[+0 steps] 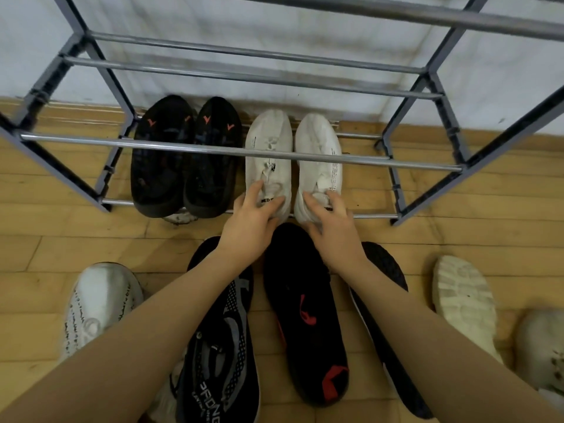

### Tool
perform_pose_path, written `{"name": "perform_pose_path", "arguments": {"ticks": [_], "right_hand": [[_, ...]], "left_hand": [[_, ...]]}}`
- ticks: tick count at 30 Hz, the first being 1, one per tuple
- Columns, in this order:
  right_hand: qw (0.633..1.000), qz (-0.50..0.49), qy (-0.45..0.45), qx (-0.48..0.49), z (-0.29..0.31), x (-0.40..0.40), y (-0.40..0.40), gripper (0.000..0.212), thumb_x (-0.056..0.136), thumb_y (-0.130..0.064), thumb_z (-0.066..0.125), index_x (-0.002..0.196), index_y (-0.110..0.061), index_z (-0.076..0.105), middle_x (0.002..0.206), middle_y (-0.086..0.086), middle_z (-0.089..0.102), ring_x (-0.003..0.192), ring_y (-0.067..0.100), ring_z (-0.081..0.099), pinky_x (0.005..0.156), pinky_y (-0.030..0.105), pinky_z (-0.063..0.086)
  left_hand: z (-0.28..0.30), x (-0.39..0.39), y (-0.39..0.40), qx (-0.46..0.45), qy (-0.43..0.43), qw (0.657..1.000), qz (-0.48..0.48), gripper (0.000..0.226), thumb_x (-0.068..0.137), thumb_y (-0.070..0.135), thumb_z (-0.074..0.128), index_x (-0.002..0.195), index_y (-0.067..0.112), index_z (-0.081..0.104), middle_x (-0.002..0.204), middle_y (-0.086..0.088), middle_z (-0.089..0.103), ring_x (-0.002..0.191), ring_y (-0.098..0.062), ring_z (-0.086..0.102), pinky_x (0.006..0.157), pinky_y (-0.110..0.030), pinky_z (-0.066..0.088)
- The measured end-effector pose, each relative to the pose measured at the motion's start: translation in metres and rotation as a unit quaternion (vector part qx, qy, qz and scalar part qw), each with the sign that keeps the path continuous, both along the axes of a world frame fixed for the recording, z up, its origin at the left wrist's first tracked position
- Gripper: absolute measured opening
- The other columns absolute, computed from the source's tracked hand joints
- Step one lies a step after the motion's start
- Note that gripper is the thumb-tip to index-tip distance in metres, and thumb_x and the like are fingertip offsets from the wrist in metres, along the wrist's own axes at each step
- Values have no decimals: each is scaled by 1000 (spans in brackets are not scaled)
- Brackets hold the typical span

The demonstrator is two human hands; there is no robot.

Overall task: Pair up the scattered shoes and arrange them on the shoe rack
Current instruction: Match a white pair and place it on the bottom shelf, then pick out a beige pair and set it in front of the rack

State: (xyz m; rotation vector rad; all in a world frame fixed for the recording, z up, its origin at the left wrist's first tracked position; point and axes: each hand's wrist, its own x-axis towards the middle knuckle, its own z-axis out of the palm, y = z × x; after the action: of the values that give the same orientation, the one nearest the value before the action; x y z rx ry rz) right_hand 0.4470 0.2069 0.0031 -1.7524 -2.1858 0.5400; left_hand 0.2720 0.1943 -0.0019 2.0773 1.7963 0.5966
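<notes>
Two pairs already sit on the bottom shelf of the shoe rack [213, 149]: a black pair [186, 157] on the left and a white pair just beside it, toes toward the wall, likely so each match reads at a glance. The left hand [251, 219] curls over the heel of the left white shoe [268, 160], thumb on one side and fingers on the other. The right hand [331, 228] grips the heel of the right white shoe [319, 166] the same way. Both forearms reach forward, low and nearly parallel. Several unsorted shoes lie on the wooden floor [45, 227] beneath the arms.
</notes>
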Motion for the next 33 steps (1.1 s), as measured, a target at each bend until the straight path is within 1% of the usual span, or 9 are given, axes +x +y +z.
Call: {"name": "perform_pose_path", "arguments": {"ticks": [3, 5, 10, 13, 17, 21, 27, 31, 33], "right_hand": [[999, 6, 13, 44, 0, -2, 9, 51, 90, -8, 56, 138, -22, 46, 145, 19, 32, 126, 43, 36, 104, 49, 36], [999, 3, 7, 45, -1, -3, 15, 51, 90, -8, 56, 137, -24, 48, 146, 17, 33, 123, 44, 40, 99, 51, 41], [998, -11, -61, 30, -5, -9, 9, 50, 95, -20, 49, 141, -36, 38, 149, 8, 29, 120, 40, 39, 95, 47, 42], [998, -18, -61, 21, -2, -7, 9, 48, 95, -24, 50, 140, -37, 38, 150, 9, 27, 119, 40, 41, 94, 49, 43], [998, -26, -39, 32, 9, 0, -2, 45, 93, -32, 54, 137, -33, 45, 151, 11, 29, 120, 42, 43, 93, 52, 44], [998, -36, 5, 46, 26, 9, -27, 45, 93, -36, 54, 137, -30, 46, 150, 11, 31, 129, 40, 33, 99, 52, 39], [995, -93, 26, 15, 61, 51, -72, 44, 98, -34, 44, 141, -26, 40, 147, 7, 36, 131, 31, 31, 106, 42, 31], [990, -140, 1, 3, 70, 103, -111, 41, 98, -31, 43, 138, -24, 45, 140, 6, 45, 125, 29, 39, 101, 41, 34], [984, -178, -9, -1, 67, 129, -130, 41, 98, -31, 42, 138, -23, 45, 137, 6, 47, 122, 29, 42, 99, 41, 35]], "left_hand": [[4, 4, 8, 11, 0, 1000, 17, 42, 90, 18, 58, 132, 22, 51, 150, -16, 23, 129, -44, 30, 91, -51, 46], [3, 6, 12, 1, 23, 999, 24, 43, 91, 20, 55, 133, 24, 49, 150, -16, 22, 130, -45, 29, 91, -53, 46], [-6, 7, 6, 7, 109, 993, 34, 41, 87, 34, 52, 126, 22, 56, 138, -25, 42, 113, -52, 47, 71, -58, 51], [-1, 8, 7, 23, 128, 991, 41, 41, 86, 33, 53, 125, 22, 57, 137, -25, 45, 116, -52, 46, 79, -59, 48], [12, 10, 0, 34, 109, 993, 29, 44, 89, 29, 55, 132, 20, 49, 143, -21, 37, 127, -48, 35, 94, -59, 40], [28, 20, -18, 24, 77, 997, -15, 49, 91, 35, 52, 137, 22, 43, 147, -13, 34, 134, -37, 29, 102, -51, 34], [54, 55, -64, 15, 19, 999, -49, 44, 91, 30, 53, 133, 18, 49, 142, -11, 43, 128, -34, 37, 101, -51, 37], [64, 94, -92, 17, 0, 995, -98, 39, 91, 26, 53, 127, 13, 54, 134, -12, 51, 123, -37, 43, 97, -48, 37], [63, 120, -104, 5, 0, 992, -130, 41, 92, 28, 50, 132, 16, 50, 137, -8, 48, 126, -33, 40, 100, -47, 34]]}}
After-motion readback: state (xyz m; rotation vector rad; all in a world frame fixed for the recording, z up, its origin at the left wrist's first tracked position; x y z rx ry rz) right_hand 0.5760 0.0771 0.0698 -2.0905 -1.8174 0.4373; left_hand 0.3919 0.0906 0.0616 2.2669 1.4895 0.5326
